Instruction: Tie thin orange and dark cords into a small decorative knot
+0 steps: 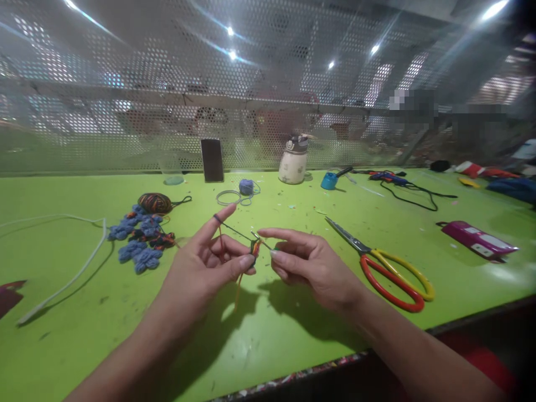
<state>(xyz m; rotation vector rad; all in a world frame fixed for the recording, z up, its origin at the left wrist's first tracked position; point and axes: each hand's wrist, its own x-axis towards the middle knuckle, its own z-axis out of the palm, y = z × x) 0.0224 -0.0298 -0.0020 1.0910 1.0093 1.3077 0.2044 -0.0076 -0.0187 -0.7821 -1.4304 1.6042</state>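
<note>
Between thumb and fingers, my left hand (220, 257) pinches a small crochet piece (254, 247) in dark, orange and yellow yarn. A dark strand of yarn (237, 230) runs from around its raised index finger to the piece, and a loose orange tail hangs below. My right hand (304, 257) is closed on a thin crochet hook (264, 244), whose tip meets the top of the piece. Left of my hands lie several blue crocheted flowers (140, 257) with dark and orange ones among them. Behind them rests a multicoloured yarn ball (154, 203).
Large scissors (393, 279) with red and yellow handles lie to the right, near a purple device (479, 240). Further back stand a phone (212, 161), a blue yarn ball (246, 187), a white bottle (293, 164) and a blue pot (329, 180). A white cable (90, 259) curves at left.
</note>
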